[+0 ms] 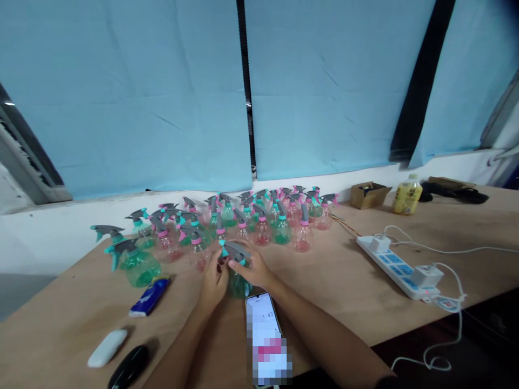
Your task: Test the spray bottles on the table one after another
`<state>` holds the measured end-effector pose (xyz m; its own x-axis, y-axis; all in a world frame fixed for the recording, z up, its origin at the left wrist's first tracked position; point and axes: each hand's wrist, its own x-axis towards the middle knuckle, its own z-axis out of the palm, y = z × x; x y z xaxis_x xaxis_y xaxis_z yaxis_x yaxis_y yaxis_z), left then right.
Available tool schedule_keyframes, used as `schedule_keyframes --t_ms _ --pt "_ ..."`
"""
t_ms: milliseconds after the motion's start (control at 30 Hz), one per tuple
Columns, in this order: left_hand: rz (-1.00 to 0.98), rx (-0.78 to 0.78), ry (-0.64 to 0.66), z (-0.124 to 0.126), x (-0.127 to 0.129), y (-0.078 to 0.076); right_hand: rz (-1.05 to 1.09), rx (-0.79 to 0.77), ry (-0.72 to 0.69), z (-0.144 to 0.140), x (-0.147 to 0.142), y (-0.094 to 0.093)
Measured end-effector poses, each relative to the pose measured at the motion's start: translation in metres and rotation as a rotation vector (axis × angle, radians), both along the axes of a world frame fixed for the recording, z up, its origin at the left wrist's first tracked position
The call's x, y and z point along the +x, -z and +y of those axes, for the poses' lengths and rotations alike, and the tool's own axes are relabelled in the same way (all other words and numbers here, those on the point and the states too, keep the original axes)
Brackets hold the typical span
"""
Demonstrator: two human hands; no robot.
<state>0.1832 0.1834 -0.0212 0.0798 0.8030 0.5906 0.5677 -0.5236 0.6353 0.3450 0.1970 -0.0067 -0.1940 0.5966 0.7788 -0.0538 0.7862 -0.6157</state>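
Green spray bottle at phone's 11 o'clock, right hand clamped round its head, can't tell left hand's grip; likely light, slick, squeezable, so hold the stiffer collar

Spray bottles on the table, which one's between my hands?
The green bottle just beyond the phone; it alone sits between your left hand and right hand, nearer you than the rows behind.
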Motion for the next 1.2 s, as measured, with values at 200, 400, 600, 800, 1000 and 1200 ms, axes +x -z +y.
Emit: schedule_keyframes --t_ms 200,400,600,800,1000,1200 --pt "0.127 0.029 0.046 0.005 -0.002 0.005 0.072 -0.183 -0.026 0.018 0.008 0.003" --pt "0.181 -0.088 0.062 0.005 -0.006 0.008 0.131 -0.434 -0.210 0.032 0.023 0.005" --pt "0.243 -0.193 0.089 0.006 -0.009 0.011 0.128 -0.570 -0.282 0.035 0.030 -0.006" --pt "0.338 -0.302 0.197 0.006 -0.004 0.013 0.151 -0.622 -0.285 0.033 0.025 -0.010" --pt "0.373 -0.367 0.286 0.002 -0.001 0.010 0.151 -0.529 -0.321 0.032 0.029 -0.012" --pt "0.363 -0.357 0.304 0.002 -0.001 0.012 0.134 -0.523 -0.301 0.034 0.031 -0.009"
